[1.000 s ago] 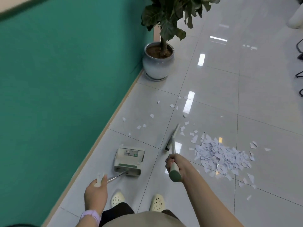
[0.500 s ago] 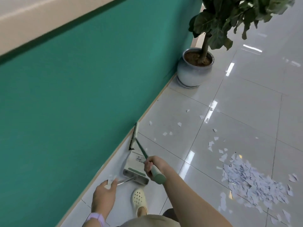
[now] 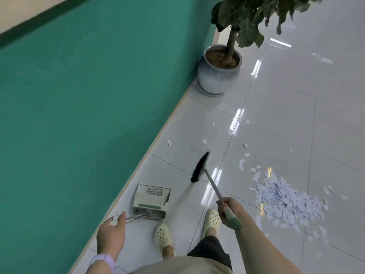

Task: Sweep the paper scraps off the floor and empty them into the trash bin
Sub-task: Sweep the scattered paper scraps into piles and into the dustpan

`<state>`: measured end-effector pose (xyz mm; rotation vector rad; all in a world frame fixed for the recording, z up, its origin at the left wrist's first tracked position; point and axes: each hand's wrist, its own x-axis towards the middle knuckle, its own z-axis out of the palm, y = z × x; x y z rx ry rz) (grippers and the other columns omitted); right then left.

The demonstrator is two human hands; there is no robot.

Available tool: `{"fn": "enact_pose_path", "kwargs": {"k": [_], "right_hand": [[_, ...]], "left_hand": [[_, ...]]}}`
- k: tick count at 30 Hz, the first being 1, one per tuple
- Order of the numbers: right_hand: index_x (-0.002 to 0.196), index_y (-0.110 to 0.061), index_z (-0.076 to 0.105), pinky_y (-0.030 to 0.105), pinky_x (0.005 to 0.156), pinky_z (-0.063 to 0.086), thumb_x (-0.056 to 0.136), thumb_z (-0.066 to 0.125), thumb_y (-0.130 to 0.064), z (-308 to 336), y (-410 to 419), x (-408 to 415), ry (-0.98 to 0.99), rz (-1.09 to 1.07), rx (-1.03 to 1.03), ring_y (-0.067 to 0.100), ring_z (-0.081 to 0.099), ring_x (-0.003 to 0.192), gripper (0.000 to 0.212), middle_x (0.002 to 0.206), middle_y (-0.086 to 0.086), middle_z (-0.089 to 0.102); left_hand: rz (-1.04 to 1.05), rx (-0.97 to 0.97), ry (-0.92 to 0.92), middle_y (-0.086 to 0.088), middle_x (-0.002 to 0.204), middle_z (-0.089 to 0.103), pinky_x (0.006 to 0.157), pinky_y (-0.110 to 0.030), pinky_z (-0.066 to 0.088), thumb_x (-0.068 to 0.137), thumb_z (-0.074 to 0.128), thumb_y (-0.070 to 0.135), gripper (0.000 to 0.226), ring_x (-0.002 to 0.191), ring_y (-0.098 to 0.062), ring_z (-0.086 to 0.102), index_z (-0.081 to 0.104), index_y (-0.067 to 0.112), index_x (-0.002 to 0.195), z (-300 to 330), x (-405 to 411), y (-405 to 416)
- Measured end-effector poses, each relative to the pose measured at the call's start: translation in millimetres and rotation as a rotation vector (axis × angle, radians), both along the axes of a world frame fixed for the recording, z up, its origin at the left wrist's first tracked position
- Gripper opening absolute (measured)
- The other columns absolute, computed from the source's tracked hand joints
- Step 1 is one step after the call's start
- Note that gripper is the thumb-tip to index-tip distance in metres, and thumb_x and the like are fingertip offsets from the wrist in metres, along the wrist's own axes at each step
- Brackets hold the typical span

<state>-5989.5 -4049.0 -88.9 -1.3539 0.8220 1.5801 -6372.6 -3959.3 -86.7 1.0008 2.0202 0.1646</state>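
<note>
Head view, right hand: the right hand (image 3: pixel 229 207) has its fingers wrapped round the broom (image 3: pixel 199 168) handle; the black bristles sit on the floor (image 3: pixel 286 119) between the dustpan (image 3: pixel 151 199) and the main heap.
Head view, left hand: the left hand (image 3: pixel 112 232) holds the dustpan's metal handle, fingers curled about it, with the pan mouth facing away along the wall.
Paper scraps: the paper scraps (image 3: pixel 286 200) lie heaped to the right of the feet, and loose bits are scattered further out toward the plant pot (image 3: pixel 218 76).
Trash bin: not in view.
Risk: a brisk stroke would likely fan the light heap wider; a foot could step on strays near the shoes.
Risk, pan: the pan lies well apart from the heap, so a long push may shed pieces.
Edges: the green wall (image 3: pixel 88 95) and its skirting hem the left side.
Open room: bare tiles spread right and ahead.
</note>
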Motion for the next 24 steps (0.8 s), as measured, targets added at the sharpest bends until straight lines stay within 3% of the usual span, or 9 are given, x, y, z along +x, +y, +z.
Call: {"fn": "enact_pose_path", "kwargs": {"k": [4, 10, 12, 15, 18, 21, 24], "right_hand": [[0.076, -0.011, 0.043, 0.017, 0.027, 0.036, 0.095, 0.041, -0.001, -4.1, -25.6, 29.3, -0.126, -0.025, -0.087, 0.011, 0.04, 0.025, 0.022, 0.042, 0.002, 0.042], [0.075, -0.01, 0.044, 0.017, 0.029, 0.035, 0.092, 0.044, 0.003, 12.0, -29.6, 91.4, -0.267, -0.041, -0.137, 0.011, 0.038, 0.028, 0.022, 0.044, 0.003, 0.042], [0.078, -0.007, 0.047, 0.018, 0.03, 0.036, 0.092, 0.046, 0.003, 20.4, -26.7, 104.1, -0.281, -0.009, -0.125, 0.011, 0.039, 0.031, 0.017, 0.047, 0.004, 0.044], [0.083, -0.005, 0.05, 0.019, 0.031, 0.037, 0.093, 0.048, 0.002, 33.2, -8.1, 116.3, -0.257, -0.011, -0.034, 0.011, 0.04, 0.034, 0.012, 0.052, 0.004, 0.046], [0.083, -0.007, 0.047, 0.017, 0.031, 0.036, 0.092, 0.047, 0.004, 45.9, 30.5, 127.5, -0.168, -0.026, 0.076, 0.01, 0.039, 0.034, 0.014, 0.056, 0.003, 0.043], [0.075, -0.011, 0.043, 0.014, 0.031, 0.033, 0.092, 0.045, 0.004, 54.6, 75.6, 138.3, -0.014, -0.059, 0.168, 0.008, 0.036, 0.031, 0.022, 0.05, -0.001, 0.038], [0.075, -0.011, 0.043, 0.014, 0.031, 0.034, 0.092, 0.045, 0.003, 56.1, 113.4, 140.6, 0.109, -0.038, 0.25, 0.008, 0.036, 0.03, 0.022, 0.046, -0.003, 0.035]], "left_hand": [[-0.002, -0.015, 0.039, -0.021, 0.114, 0.068, 0.079, -0.056, 0.059, 0.074, 0.048, 0.081, 0.085, 0.097, -0.046, 0.066, 0.065, 0.008, 0.114, -14.0, 23.2, 6.5], [-0.003, -0.029, 0.117, -0.016, 0.109, 0.069, 0.083, -0.053, 0.057, 0.076, 0.042, 0.085, 0.082, 0.092, -0.043, 0.067, 0.066, 0.016, 0.113, -10.6, 63.0, 9.4], [0.012, -0.036, 0.138, -0.017, 0.109, 0.069, 0.082, -0.054, 0.057, 0.07, 0.037, 0.093, 0.092, 0.091, -0.043, 0.067, 0.066, 0.015, 0.109, -17.6, 72.6, 11.7], [0.042, -0.043, 0.149, -0.018, 0.112, 0.068, 0.079, -0.054, 0.058, 0.065, 0.037, 0.096, 0.097, 0.091, -0.044, 0.068, 0.065, 0.014, 0.108, -25.9, 96.5, 18.0], [0.061, 0.008, 0.134, -0.018, 0.109, 0.069, 0.079, -0.052, 0.058, 0.075, 0.045, 0.086, 0.081, 0.09, -0.043, 0.068, 0.067, 0.013, 0.104, 0.0, 141.8, 25.4], [0.097, 0.048, 0.104, -0.019, 0.096, 0.071, 0.079, -0.051, 0.058, 0.08, 0.048, 0.079, 0.071, 0.084, -0.04, 0.068, 0.066, 0.011, 0.089, 7.4, 174.0, 32.3], [0.136, 0.076, 0.117, -0.018, 0.103, 0.071, 0.08, -0.05, 0.058, 0.081, 0.047, 0.079, 0.075, 0.09, -0.041, 0.067, 0.067, 0.009, 0.1, 9.6, 197.2, 36.1]]}}
